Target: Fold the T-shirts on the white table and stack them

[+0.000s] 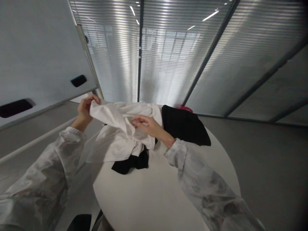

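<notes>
White fabric, one piece: a soft, creased white garment point(113, 128) is held up over the far left part of the table point(154, 199), its lower folds hanging down to the tabletop. The left hand point(85, 108) is raised and pinches the garment's upper edge between thumb and fingers. The right hand point(147, 125) is closed on a bunched fold near the garment's middle, fingers lying across the cloth.

Two dark textile items noted. One black garment point(184, 125), flat and roughly squared, lies just right of the white one. One crumpled black cloth point(131, 163) shows from under its lower folds. One pink item point(186, 109), mostly hidden, sits behind the flat black garment.

The table is one, round, smooth and white. Both sleeves point(199, 179) are pale and mottled. One whiteboard point(36, 54) stands at the left, and a glass wall point(168, 64) with fine horizontal blinds stands behind.
</notes>
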`<state>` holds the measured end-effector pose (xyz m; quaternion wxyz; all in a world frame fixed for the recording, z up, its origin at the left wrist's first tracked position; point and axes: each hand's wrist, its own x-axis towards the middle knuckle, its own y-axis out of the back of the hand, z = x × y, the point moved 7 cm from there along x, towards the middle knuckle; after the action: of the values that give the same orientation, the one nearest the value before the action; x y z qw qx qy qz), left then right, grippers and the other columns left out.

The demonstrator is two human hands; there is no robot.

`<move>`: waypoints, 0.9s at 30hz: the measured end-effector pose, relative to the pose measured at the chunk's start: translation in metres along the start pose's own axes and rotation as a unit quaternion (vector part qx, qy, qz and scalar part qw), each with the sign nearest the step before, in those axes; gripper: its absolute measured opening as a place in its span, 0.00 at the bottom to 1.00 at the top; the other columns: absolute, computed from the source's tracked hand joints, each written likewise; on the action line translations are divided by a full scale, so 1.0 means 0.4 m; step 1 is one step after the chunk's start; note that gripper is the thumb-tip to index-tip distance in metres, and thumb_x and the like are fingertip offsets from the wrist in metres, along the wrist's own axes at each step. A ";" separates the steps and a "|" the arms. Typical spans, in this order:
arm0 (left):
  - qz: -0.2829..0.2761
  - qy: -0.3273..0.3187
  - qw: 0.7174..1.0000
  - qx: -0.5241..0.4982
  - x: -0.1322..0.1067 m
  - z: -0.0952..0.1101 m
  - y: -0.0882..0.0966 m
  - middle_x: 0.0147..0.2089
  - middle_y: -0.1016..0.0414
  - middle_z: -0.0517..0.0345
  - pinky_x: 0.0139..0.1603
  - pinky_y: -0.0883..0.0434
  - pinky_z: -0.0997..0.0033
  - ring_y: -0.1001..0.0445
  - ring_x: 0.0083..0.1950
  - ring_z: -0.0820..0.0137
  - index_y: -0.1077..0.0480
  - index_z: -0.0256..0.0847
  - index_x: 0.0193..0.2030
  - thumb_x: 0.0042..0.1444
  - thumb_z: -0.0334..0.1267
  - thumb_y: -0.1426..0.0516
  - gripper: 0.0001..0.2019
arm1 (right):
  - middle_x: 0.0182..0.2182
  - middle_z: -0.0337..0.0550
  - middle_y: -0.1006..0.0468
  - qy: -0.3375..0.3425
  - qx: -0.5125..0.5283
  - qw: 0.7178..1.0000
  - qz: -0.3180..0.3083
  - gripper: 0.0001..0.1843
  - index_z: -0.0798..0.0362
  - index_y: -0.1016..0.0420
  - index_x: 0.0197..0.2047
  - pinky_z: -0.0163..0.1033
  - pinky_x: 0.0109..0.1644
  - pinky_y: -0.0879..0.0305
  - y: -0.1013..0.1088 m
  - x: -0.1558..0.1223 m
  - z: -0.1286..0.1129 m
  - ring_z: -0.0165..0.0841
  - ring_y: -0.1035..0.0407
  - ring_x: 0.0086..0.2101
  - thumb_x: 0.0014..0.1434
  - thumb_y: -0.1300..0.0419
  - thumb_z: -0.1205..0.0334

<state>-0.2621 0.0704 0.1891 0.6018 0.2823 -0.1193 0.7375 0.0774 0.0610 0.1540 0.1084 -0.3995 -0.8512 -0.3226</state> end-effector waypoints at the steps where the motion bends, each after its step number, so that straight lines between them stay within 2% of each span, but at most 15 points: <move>1: -0.038 0.031 0.999 0.020 -0.019 -0.019 0.002 0.26 0.34 0.61 0.31 0.37 0.64 0.37 0.27 0.69 0.31 0.44 0.37 0.70 0.66 0.50 0.26 | 0.49 0.43 0.12 -0.019 -0.026 0.999 -0.031 0.19 0.46 0.20 0.64 0.41 0.53 0.25 -0.018 -0.023 0.018 0.36 0.18 0.46 0.77 0.39 0.48; 4: -0.128 0.109 0.982 0.087 -0.078 -0.070 -0.025 0.18 0.40 0.66 0.30 0.35 0.61 0.40 0.21 0.69 0.24 0.41 0.39 0.67 0.66 0.43 0.27 | 0.52 0.46 0.13 -0.055 -0.185 0.981 -0.030 0.15 0.49 0.19 0.61 0.43 0.57 0.27 -0.011 -0.079 0.071 0.39 0.19 0.49 0.75 0.37 0.54; 6: -0.177 0.110 0.965 0.159 -0.112 -0.077 -0.071 0.21 0.33 0.64 0.35 0.33 0.62 0.34 0.25 0.69 0.22 0.38 0.41 0.64 0.64 0.36 0.26 | 0.54 0.51 0.15 -0.079 -0.318 0.945 -0.010 0.15 0.51 0.19 0.59 0.47 0.64 0.30 0.015 -0.106 0.099 0.44 0.22 0.54 0.73 0.35 0.55; 8: -0.250 0.071 0.936 0.239 -0.148 -0.063 -0.145 0.34 0.20 0.55 0.41 0.31 0.63 0.24 0.36 0.64 0.20 0.37 0.46 0.63 0.64 0.34 0.27 | 0.56 0.57 0.17 -0.115 -0.427 0.897 0.009 0.20 0.53 0.20 0.60 0.50 0.66 0.33 0.042 -0.129 0.124 0.49 0.25 0.58 0.72 0.33 0.51; 9: -0.297 0.046 0.915 0.269 -0.171 -0.054 -0.189 0.43 0.17 0.52 0.45 0.29 0.63 0.21 0.43 0.61 0.20 0.38 0.51 0.63 0.64 0.35 0.28 | 0.56 0.60 0.18 -0.139 -0.465 0.874 0.017 0.23 0.54 0.21 0.61 0.51 0.65 0.32 0.054 -0.141 0.137 0.52 0.26 0.59 0.71 0.33 0.47; 10: -0.340 0.023 0.895 0.287 -0.194 -0.046 -0.232 0.49 0.17 0.49 0.48 0.28 0.63 0.20 0.48 0.59 0.21 0.39 0.55 0.63 0.65 0.35 0.30 | 0.56 0.62 0.18 -0.169 -0.489 0.856 0.022 0.26 0.56 0.21 0.60 0.51 0.64 0.31 0.062 -0.153 0.153 0.53 0.26 0.58 0.71 0.33 0.43; 12: -0.409 -0.014 0.859 0.307 -0.240 -0.035 -0.305 0.55 0.18 0.47 0.52 0.27 0.63 0.19 0.51 0.57 0.23 0.42 0.61 0.61 0.66 0.34 0.34 | 0.54 0.61 0.18 -0.230 -0.500 0.835 0.014 0.26 0.56 0.20 0.57 0.48 0.58 0.29 0.064 -0.177 0.191 0.51 0.23 0.54 0.72 0.35 0.40; 14: -0.445 -0.047 0.831 0.330 -0.275 -0.036 -0.353 0.53 0.19 0.48 0.52 0.27 0.63 0.19 0.49 0.57 0.23 0.43 0.60 0.59 0.66 0.33 0.33 | 0.52 0.57 0.17 -0.262 -0.479 0.838 -0.009 0.19 0.54 0.20 0.53 0.43 0.53 0.30 0.047 -0.190 0.227 0.45 0.21 0.49 0.75 0.38 0.46; 16: -0.461 -0.074 0.816 0.341 -0.295 -0.045 -0.380 0.51 0.18 0.48 0.52 0.27 0.63 0.19 0.49 0.57 0.23 0.43 0.54 0.61 0.63 0.34 0.26 | 0.50 0.53 0.17 -0.259 -0.446 0.857 -0.013 0.12 0.52 0.20 0.50 0.40 0.50 0.32 0.023 -0.188 0.246 0.41 0.21 0.46 0.76 0.40 0.54; 19: -0.457 -0.077 0.808 0.364 -0.300 -0.066 -0.385 0.46 0.17 0.51 0.52 0.28 0.63 0.18 0.47 0.57 0.23 0.44 0.43 0.64 0.55 0.37 0.15 | 0.46 0.50 0.16 -0.214 -0.359 0.909 0.007 0.10 0.53 0.20 0.47 0.39 0.51 0.32 -0.011 -0.165 0.246 0.39 0.21 0.45 0.76 0.40 0.58; 22: -0.427 -0.066 0.793 0.429 -0.290 -0.066 -0.373 0.43 0.17 0.50 0.54 0.27 0.58 0.17 0.46 0.53 0.24 0.44 0.39 0.60 0.49 0.35 0.11 | 0.48 0.49 0.14 -0.129 -0.247 0.960 -0.017 0.11 0.53 0.19 0.52 0.39 0.53 0.31 -0.040 -0.146 0.221 0.39 0.21 0.47 0.75 0.38 0.55; 24: -0.410 -0.086 0.795 0.438 -0.290 -0.036 -0.374 0.51 0.16 0.44 0.61 0.27 0.51 0.17 0.53 0.47 0.21 0.43 0.48 0.59 0.47 0.35 0.14 | 0.49 0.48 0.14 -0.091 -0.231 0.968 -0.021 0.12 0.51 0.18 0.54 0.41 0.56 0.30 -0.021 -0.149 0.204 0.40 0.20 0.48 0.74 0.36 0.55; 25: -0.404 -0.103 0.805 0.422 -0.295 -0.015 -0.379 0.59 0.17 0.41 0.66 0.29 0.49 0.19 0.59 0.45 0.22 0.42 0.55 0.61 0.46 0.36 0.18 | 0.50 0.47 0.13 -0.085 -0.248 0.965 -0.001 0.11 0.49 0.17 0.53 0.42 0.58 0.29 0.009 -0.156 0.199 0.40 0.21 0.49 0.74 0.37 0.55; 27: -0.398 -0.129 0.829 0.371 -0.311 0.024 -0.393 0.74 0.28 0.38 0.74 0.34 0.46 0.26 0.72 0.43 0.30 0.43 0.72 0.63 0.50 0.35 0.32 | 0.50 0.48 0.13 -0.100 -0.319 0.939 0.081 0.10 0.49 0.16 0.51 0.46 0.61 0.30 0.106 -0.185 0.198 0.43 0.21 0.51 0.74 0.39 0.58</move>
<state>-0.0947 0.0024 0.1014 0.6724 0.5997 0.2095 0.3800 0.1637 0.0862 0.0798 -0.0842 -0.5110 -0.6746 -0.5260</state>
